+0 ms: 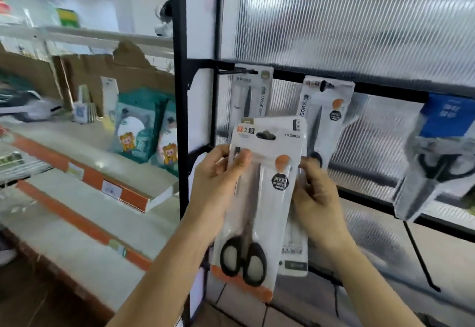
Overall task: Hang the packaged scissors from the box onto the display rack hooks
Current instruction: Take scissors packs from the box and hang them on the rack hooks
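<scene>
Head view is showing both hands holding up a pack [259, 198] of black-handled scissors in front of the rack [180, 95], below and just before the packs already hanging there. The left hand [218, 172] is gripping the pack by its upper left edge, thumb pressing flat on the front near the top corner and the other fingers going out of sight behind the card. The right hand [316, 198] is pinching the right edge, its fingers [308, 170] curling close together beside the orange dot on the card. A second pack [295, 252] is lying right behind the first, its top and lower right corner peeking out; whether the right hand is clamping that one too, I cannot tell. The front pack is tilting slightly, handles down, hang hole at the top. Behind it, two hung packs [323, 111] are dangling from the rack's black bar, a hook [236, 71] is sticking out by the left one, and a blurred blue pack [437, 159] is hanging to the right. Orange-edged shelves [84, 172] are running along the left
</scene>
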Demonstrator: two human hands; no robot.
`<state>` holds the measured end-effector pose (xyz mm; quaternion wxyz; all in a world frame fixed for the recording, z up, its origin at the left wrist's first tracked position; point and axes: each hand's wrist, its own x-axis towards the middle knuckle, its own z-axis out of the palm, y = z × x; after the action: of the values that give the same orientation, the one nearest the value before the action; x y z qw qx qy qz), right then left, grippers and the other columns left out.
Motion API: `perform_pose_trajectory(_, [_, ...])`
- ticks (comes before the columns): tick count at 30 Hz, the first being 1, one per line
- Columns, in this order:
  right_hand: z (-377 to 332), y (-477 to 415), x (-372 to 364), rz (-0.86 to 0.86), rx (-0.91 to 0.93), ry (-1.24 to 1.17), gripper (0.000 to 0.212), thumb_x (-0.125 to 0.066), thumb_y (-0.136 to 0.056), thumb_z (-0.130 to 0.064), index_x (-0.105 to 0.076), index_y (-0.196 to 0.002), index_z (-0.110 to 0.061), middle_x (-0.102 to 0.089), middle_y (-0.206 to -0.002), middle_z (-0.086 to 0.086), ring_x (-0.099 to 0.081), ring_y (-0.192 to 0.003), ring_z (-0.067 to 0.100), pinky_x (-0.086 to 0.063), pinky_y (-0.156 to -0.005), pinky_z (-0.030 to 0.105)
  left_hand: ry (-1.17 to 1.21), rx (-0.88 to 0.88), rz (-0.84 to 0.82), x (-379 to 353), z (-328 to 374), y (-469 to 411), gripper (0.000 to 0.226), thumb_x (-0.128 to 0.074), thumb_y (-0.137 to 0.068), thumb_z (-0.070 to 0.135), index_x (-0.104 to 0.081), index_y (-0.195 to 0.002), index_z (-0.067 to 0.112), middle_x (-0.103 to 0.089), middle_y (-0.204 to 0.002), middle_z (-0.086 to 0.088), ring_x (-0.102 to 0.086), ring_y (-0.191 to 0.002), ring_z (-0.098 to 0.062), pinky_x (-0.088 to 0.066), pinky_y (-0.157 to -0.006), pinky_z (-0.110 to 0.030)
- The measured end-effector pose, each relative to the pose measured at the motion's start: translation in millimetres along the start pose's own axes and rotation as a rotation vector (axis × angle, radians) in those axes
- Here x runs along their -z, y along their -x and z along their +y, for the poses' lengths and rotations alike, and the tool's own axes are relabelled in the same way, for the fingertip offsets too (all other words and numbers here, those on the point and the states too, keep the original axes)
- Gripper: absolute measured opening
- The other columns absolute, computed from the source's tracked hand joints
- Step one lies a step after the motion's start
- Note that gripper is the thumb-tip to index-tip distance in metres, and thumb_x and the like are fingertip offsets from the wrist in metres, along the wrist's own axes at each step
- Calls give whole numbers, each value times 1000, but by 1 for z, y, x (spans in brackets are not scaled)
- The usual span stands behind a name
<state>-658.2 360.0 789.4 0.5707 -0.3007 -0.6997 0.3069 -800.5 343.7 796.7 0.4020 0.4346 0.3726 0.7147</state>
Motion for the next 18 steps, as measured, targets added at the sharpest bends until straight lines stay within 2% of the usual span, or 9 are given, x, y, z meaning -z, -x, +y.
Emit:
perform_pose_trajectory(1, [1,-5,-7,-10,-43,-87,34,-45,-90,-6,-67,-81,-30,-66,-71,4,-59,-67,21,-49,-63,21,-16,2,2,7,-1,-7,8,-64,-79,23,-64,-83,17,-71,-74,9,-63,-75,-4,-49,-68,-15])
perform_pose_trajectory(3, [3,-10,-16,-8,-129,-241,44,-39,-89,-8,-74,-70,-26,-70,-72,-6,-64,-73,7,-51,-65,15,-36,12,-23,16,-5,-21,3,-63,-81,19,-64,-82,17,-70,-73,8,-62,-75,-5,-49,-68,-16])
perform_pose_trajectory(6, [4,-8,-20,63,-142,-175,48,-41,-93,-7,-75,-68,-31,-72,-74,-15,-65,-76,-4,-46,-68,8,-51,23,-84,18,-14,-34,7,-63,-83,20,-64,-83,13,-65,-77,-1,-55,-78,-14,-43,-70,-23])
perform_pose_trajectory(8, [7,-2,-13,193,-166,-126,47,-44,-93,-1,-72,-70,-31,-70,-70,-21,-63,-74,-10,-43,-67,4,-58,25,-119,10,-21,-38,9,-63,-84,20,-63,-85,11,-59,-80,-8,-49,-78,-17,-39,-68,-24])
perform_pose_trajectory(10, [11,4,3,333,-188,-74,47,-47,-90,2,-72,-68,-32,-70,-69,-22,-63,-74,-10,-45,-69,5,-45,-1,-163,-3,-26,-39,10,-67,-82,24,-62,-80,15,-57,-78,-8,-47,-75,-16,-37,-63,-23])
perform_pose_trajectory(13, [14,9,32,483,-190,-37,45,-51,-89,-2,-75,-67,-33,-72,-75,-16,-66,-80,-1,-49,-75,9,-42,-68,-226,-25,-26,-42,14,-72,-74,38,-65,-70,26,-61,-71,4,-51,-71,-10,-40,-65,-23])
perform_pose_trajectory(15, [11,11,49,533,-191,-7,40,-51,-89,-2,-75,-69,-27,-72,-74,-15,-65,-79,-2,-48,-74,8,-9,-101,-267,-42,-22,-44,14,-69,-72,40,-65,-71,27,-64,-71,6,-54,-71,-10,-42,-66,-23])
perform_pose_trajectory(18, [8,12,67,516,-222,30,38,-51,-88,-1,-73,-70,-26,-72,-74,-16,-65,-78,-4,-47,-72,7,-26,-191,-277,-65,-13,-53,19,-69,-75,40,-62,-79,22,-63,-74,-1,-53,-69,-14,-39,-63,-26])
